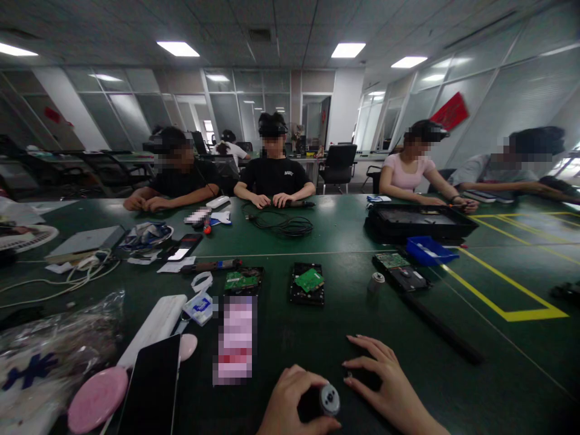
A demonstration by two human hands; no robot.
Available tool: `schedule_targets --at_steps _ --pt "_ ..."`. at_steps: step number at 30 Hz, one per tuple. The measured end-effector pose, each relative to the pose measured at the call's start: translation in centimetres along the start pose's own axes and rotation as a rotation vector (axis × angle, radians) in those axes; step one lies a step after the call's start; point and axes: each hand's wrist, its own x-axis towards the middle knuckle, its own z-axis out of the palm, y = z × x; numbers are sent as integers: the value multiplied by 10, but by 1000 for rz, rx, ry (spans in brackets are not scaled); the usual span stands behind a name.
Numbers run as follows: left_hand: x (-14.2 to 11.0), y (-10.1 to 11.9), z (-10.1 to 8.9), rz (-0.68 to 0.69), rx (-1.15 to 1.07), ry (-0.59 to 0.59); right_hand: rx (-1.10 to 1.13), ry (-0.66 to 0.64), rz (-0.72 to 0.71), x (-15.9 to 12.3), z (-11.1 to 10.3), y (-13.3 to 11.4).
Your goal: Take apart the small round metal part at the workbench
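Observation:
My left hand (295, 403), at the bottom centre, is closed around a small silver metal cylinder that looks like an electric motor (330, 400). Its round end, with a dark centre and small holes, faces up. Just to the right, my right hand (385, 380) hovers over the table with thumb and index finger nearly together on a tiny dark piece (347, 372), too small to name. The other fingers of that hand are stretched out. A similar metal cylinder (376, 283) stands upright farther up the table.
Two opened hard drives with green circuit boards (310, 280) (241, 279) lie ahead. On the right are a blue tray (428, 251), a black case (419, 222) and a dark bar (441, 329). A phone (151, 386) and power strip (156, 326) lie left. Several people sit opposite.

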Motion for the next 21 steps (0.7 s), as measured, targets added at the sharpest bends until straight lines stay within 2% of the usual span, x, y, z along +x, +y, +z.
schedule_targets --at_steps 7,12,16,21 --pt "1 -2 0 30 10 4 11 -43 27 2 0 -2" --pt "0 1 0 9 -3 -17 34 -27 9 1 1 -3" --pt "-5 7 0 -44 -37 12 34 8 -10 0 1 -4" --pt "-9 10 2 -18 -50 48 48 38 -36 -1 2 -4"
